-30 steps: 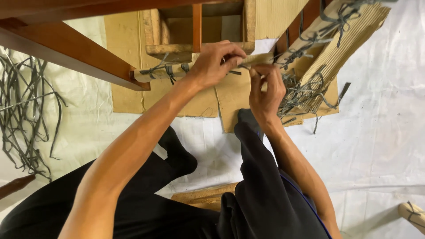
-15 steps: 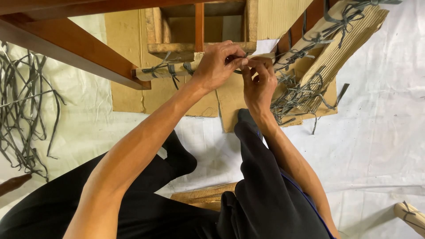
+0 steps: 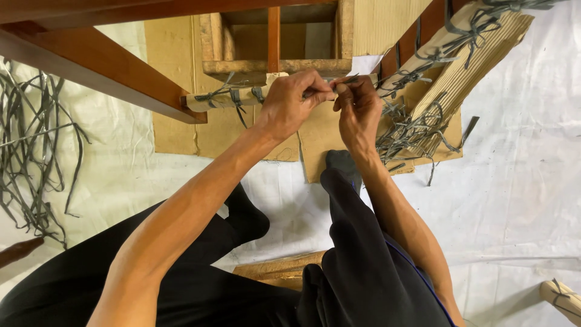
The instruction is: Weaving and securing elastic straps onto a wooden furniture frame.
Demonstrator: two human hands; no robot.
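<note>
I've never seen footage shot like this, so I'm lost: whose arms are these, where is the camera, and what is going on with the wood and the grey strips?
The camera sits on a person's head and looks down, so the arms and dark trousers are their own. The left hand and right hand meet at a cardboard-wrapped rail of a wooden furniture frame, pinching a grey strip between the fingers. Similar strips already bind the wrap. More cardboard-wrapped parts lie to the right, loose strips to the left, on a white sheet with flat cardboard beneath the frame.
</note>
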